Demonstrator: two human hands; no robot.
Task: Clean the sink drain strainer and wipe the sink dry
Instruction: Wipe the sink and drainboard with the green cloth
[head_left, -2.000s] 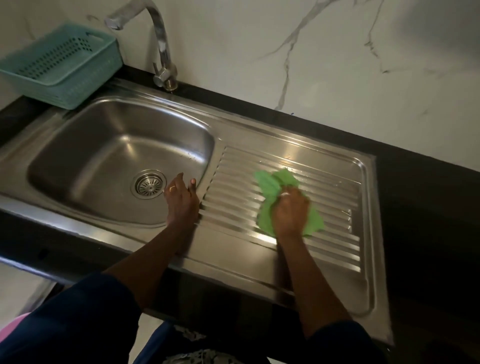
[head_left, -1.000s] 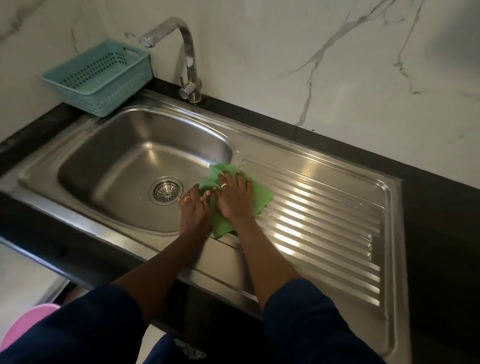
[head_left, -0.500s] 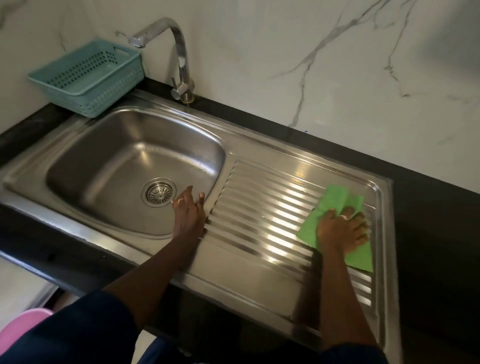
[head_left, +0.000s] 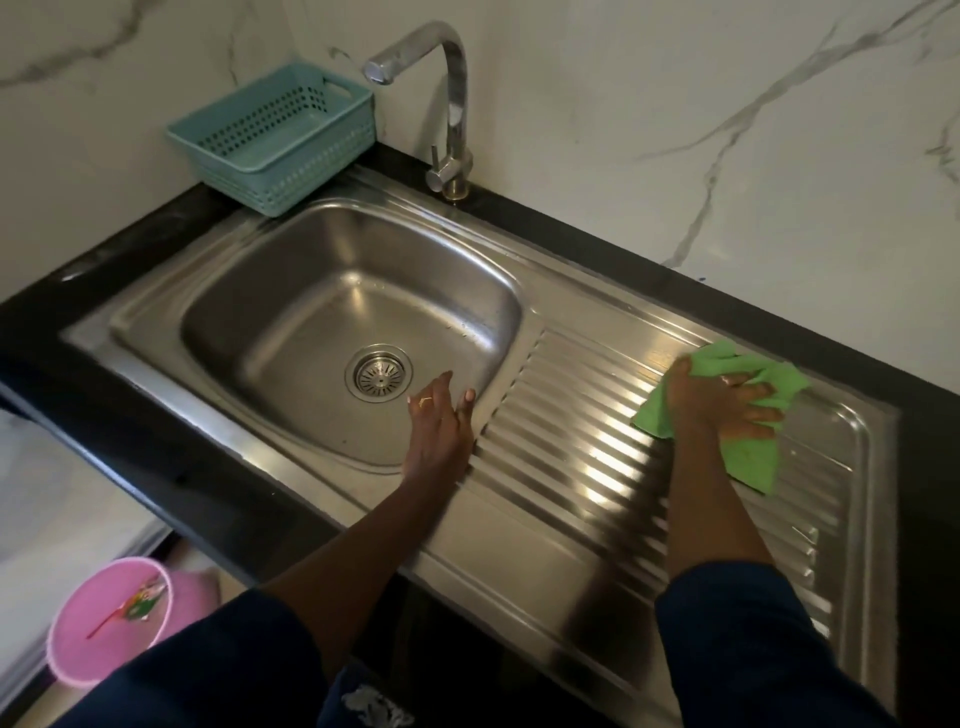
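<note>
The steel sink (head_left: 291, 291) has a round drain strainer (head_left: 378, 372) seated in the bottom of its bowl. A ribbed drainboard (head_left: 587, 457) stretches to the right of the bowl. My right hand (head_left: 719, 402) presses a green cloth (head_left: 750, 457) flat on the far right part of the drainboard, fingers spread over it. My left hand (head_left: 436, 428) rests on the rim between bowl and drainboard, fingers apart, holding nothing, just right of the strainer.
A chrome tap (head_left: 447, 104) stands behind the bowl. A teal plastic basket (head_left: 275, 135) sits at the back left corner. Black countertop (head_left: 675, 275) frames the sink, with a marble wall behind. A pink bin (head_left: 109, 621) stands on the floor at lower left.
My right hand slid the green cloth from the bowl's edge across the drainboard to its far right, then a little farther back. My left hand stayed on the rim.
</note>
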